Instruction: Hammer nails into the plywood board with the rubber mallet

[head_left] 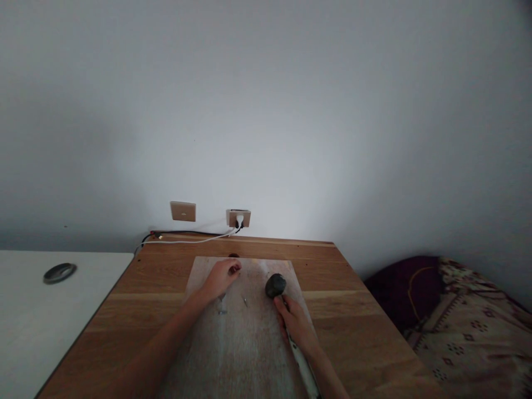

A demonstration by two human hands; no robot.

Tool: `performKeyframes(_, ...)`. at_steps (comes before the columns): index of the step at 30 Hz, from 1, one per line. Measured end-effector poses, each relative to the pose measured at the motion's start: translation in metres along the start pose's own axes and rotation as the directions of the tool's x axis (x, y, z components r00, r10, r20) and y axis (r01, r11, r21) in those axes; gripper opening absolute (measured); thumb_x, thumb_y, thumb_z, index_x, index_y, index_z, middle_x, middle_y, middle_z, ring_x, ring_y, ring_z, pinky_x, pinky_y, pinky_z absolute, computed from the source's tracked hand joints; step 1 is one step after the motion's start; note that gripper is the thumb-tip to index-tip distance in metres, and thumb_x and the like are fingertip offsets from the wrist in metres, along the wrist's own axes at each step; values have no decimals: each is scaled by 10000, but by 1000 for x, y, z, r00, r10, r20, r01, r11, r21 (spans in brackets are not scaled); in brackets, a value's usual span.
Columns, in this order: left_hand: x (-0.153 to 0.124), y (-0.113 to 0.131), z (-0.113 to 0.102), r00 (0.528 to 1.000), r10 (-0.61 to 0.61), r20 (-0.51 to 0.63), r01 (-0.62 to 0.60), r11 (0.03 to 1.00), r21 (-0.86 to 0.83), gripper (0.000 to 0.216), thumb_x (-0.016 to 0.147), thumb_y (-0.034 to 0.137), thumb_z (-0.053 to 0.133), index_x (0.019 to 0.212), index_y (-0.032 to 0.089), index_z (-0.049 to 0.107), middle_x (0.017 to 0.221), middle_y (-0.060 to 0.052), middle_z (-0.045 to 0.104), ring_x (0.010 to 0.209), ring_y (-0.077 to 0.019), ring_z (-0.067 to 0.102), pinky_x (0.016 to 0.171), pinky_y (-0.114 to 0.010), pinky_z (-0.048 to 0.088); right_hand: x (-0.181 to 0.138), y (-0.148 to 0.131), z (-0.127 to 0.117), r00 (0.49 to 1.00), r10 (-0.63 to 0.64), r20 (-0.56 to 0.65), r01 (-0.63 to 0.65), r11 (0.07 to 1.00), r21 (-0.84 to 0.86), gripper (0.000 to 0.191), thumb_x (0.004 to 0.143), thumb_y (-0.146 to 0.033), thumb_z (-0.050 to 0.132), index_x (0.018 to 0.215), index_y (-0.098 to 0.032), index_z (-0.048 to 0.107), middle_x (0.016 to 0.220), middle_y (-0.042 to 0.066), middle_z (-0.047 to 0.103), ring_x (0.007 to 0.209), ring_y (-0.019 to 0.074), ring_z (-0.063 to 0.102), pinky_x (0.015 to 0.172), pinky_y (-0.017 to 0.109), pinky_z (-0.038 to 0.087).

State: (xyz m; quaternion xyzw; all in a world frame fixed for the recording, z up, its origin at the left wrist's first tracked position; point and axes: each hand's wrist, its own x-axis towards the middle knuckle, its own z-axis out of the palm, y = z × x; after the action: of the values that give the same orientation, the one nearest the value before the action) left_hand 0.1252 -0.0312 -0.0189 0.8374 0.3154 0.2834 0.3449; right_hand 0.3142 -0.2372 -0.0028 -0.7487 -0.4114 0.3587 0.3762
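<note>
Right hand grips a dark-headed mallet over a worn board

The mallet [275,286] is over the right half of the board [233,354], its blunt, rounded black head pointing away from the person. The right hand [293,321] is closed around the handle just below the head; the pale, dark-spotted shaft slants down beside the forearm to the lower edge of view. Whether the head touches the board cannot be told.

The left hand [226,272] reaches to the board's upper left, wrist bent, fingers curled inward to the right. Whether those fingers hold anything cannot be made out.

Between the hands lies a small, thin metallic piece [245,301]. The board is flat, pale and scuffed, with straight edges, lying on a table [357,327] of brown wooden planks with one lighter strip.

Behind, a white and a black cable run to a gold-toned wall socket [246,219]; a matching plate [183,211] bears a mark too small to read. At right lies patterned fabric [469,332]; at left, a dark oval object [60,272] rests on a smooth white surface [54,321].
</note>
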Motion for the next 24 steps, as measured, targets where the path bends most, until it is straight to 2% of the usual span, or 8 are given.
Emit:
performKeyframes(6, -4, 0, 4, 997, 72, 20, -72, 997, 29, 171, 827, 105, 611, 909, 189, 736, 955, -70, 736, 900, -208, 687, 862, -305, 523, 0, 0, 4, 1000, 9, -4, -9, 1000, 9, 517, 892, -744, 420, 781, -243, 480, 546, -71, 471, 373, 104, 453, 371, 226, 345)
performKeyframes(10, -1, -1, 4, 999, 44, 23, -45, 998, 32, 139, 825, 130, 643, 901, 201, 735, 959, -67, 749, 919, -219, 697, 886, -327, 530, 10, -12, 18, 999, -41, 26, 41, 999, 11, 484, 917, -707, 409, 790, -243, 470, 547, -74, 471, 372, 94, 449, 360, 211, 329)
performKeyframes(14, 0, -4, 6, 1000, -10, 21, 11, 999, -37, 282, 828, 125, 626, 1089, 190, 709, 917, -61, 773, 867, -215, 725, 856, -328, 541, 29, -35, 36, 992, -106, 74, 104, 994, 26, 425, 959, -640, 402, 830, -241, 474, 522, -86, 475, 357, 95, 452, 359, 201, 340)
performKeyframes(17, 0, -7, 9, 1000, 10, 5, -10, 998, -55, 365, 799, 102, 616, 1148, 180, 686, 957, -68, 777, 898, -224, 727, 857, -332, 537, 40, -48, 46, 985, -142, 96, 140, 990, 27, 403, 984, -612, 415, 849, -238, 482, 510, -87, 495, 353, 98, 468, 368, 198, 355)
performKeyframes(21, 0, -8, 5, 1000, 14, -20, -14, 1000, -26, 399, 727, 62, 617, 1107, 176, 665, 1048, -77, 747, 947, -230, 700, 858, -338, 528, 46, -56, 54, 981, -162, 106, 162, 987, 7, 391, 998, -585, 454, 838, -231, 501, 467, -83, 501, 341, 106, 478, 369, 198, 342)
performKeyframes(24, -6, -2, -5, 1000, -14, -14, 15, 999, 53, 338, 689, 44, 592, 999, 174, 630, 987, -63, 699, 898, -213, 667, 811, -324, 521, 47, -57, 56, 983, -170, 75, 171, 985, -4, 355, 1007, -541, 470, 839, -231, 502, 453, -85, 492, 344, 105, 477, 383, 198, 336)
